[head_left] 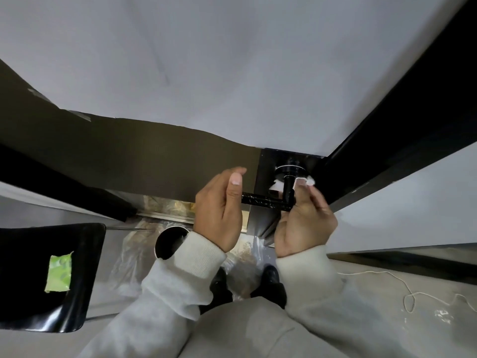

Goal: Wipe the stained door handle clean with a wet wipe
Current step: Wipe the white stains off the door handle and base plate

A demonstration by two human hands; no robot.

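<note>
The black lever door handle (260, 198) sticks out from a dark door edge, with its round rose (290, 171) above. My left hand (219, 210) is closed around the free end of the lever. My right hand (304, 218) grips the handle's neck with a white wet wipe (277, 186) wrapped around it; bits of the wipe show on both sides of the neck. Pale smears are visible on the lever between my hands.
A black chair seat (85, 280) with a green wet-wipe pack (59, 273) stands at the lower left. A round black bin (169, 241) sits below my left wrist. Clear plastic sheeting (134, 254) and a white cord (410, 293) lie on the floor.
</note>
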